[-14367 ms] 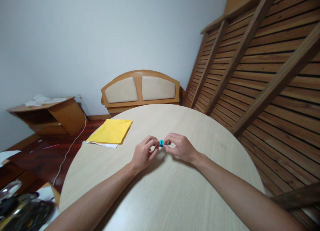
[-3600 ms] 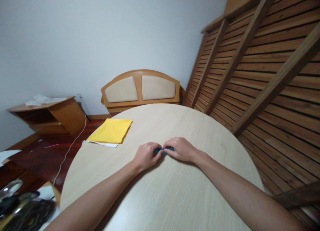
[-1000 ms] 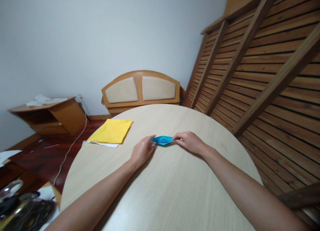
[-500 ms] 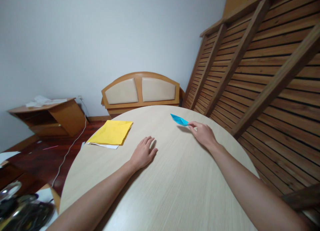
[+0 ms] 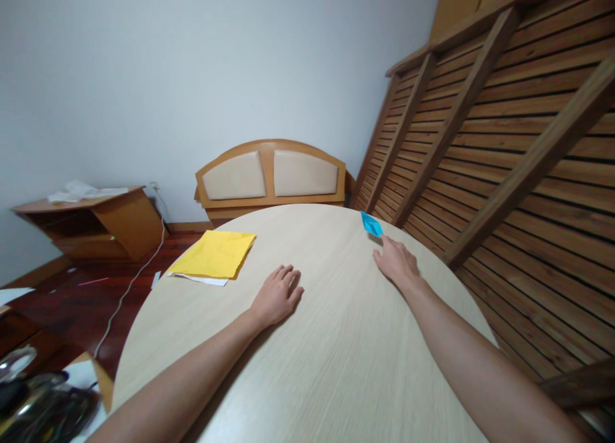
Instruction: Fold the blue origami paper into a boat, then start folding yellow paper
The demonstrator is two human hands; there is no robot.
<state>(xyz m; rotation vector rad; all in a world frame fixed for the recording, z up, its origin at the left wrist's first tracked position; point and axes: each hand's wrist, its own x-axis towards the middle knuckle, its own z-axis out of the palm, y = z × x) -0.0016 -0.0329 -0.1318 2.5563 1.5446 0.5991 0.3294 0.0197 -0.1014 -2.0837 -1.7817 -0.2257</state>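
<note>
A small blue folded-paper boat [image 5: 371, 225] sits near the far right edge of the round table [image 5: 346, 360]. My right hand [image 5: 398, 260] is just on the near side of it, the index fingertip at the boat's near end. The thumb stands apart from the fingers, and nothing is gripped. My left hand [image 5: 276, 294] lies open on the tabletop left of centre, palm down and fingers spread, holding nothing. Nearest to it on the left is a stack of yellow paper [image 5: 214, 254], with a white sheet [image 5: 204, 280] poking out underneath.
Slatted wooden panels [image 5: 504, 123] lean along the right side, close to the table edge. Behind the table stands a headboard [image 5: 269, 168] against the wall. At left are a low cabinet [image 5: 125, 225] with papers on top, a cable [image 5: 129, 289] on the floor, and clutter [image 5: 48, 398] lower down.
My right hand has moved slightly right with the paper boat, which is now farther away and turned. Its pinch on the boat has opened. My left hand has stayed in place.
</note>
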